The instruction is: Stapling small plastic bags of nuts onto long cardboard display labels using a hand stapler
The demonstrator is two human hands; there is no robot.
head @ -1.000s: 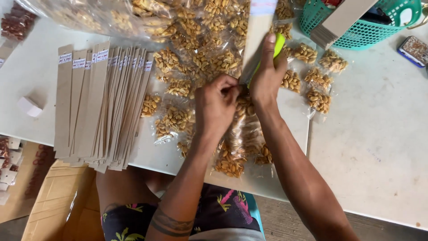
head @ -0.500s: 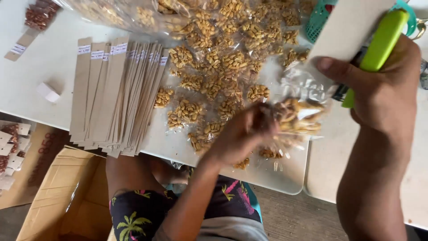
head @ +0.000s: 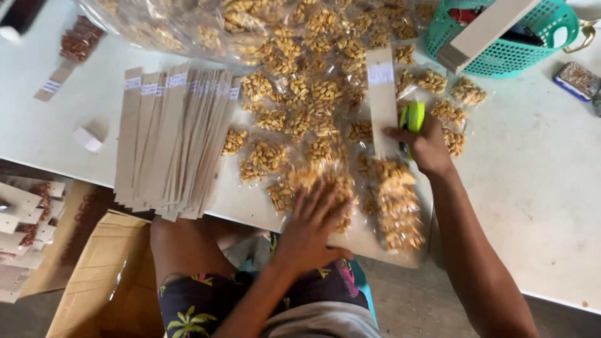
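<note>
a lime-green stapler (head: 411,119) is gripped in the closed right hand (head: 426,145) against a cardboard strip (head: 382,100) with peanut packets (head: 395,200) already hanging below. the left hand (head: 311,228) is spread flat, fingers open, on loose packets (head: 294,188), nothing yet grasped. stapling packets to the strip appears underway; one more packet must be lifted to it.

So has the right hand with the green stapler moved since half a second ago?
Yes. The right hand with the green stapler has come down from beside the teal basket onto the cardboard strip over the nut packets.
</note>
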